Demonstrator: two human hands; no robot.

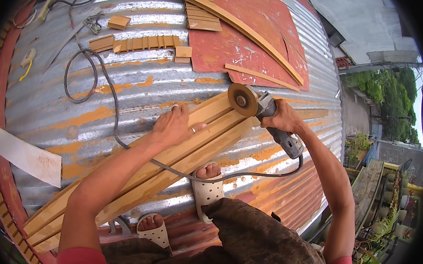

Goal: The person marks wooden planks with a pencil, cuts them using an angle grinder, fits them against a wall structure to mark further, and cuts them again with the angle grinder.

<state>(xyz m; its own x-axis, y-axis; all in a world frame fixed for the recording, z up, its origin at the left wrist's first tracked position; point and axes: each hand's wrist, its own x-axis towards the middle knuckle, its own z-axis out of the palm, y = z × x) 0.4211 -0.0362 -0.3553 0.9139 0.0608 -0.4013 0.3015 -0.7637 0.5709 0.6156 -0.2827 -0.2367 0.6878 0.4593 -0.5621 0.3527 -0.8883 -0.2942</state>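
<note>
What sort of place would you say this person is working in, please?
Probably an outdoor rooftop used as a makeshift woodworking spot: corrugated metal sheeting underfoot, trees and neighbouring roofs below at right, wooden strips steadied by the left hand, an angle grinder in the right hand.

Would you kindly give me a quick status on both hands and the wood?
Left hand flat on wooden strips. Right hand gripping angle grinder, disc on the strips. Power cord crosses the wood.
</note>
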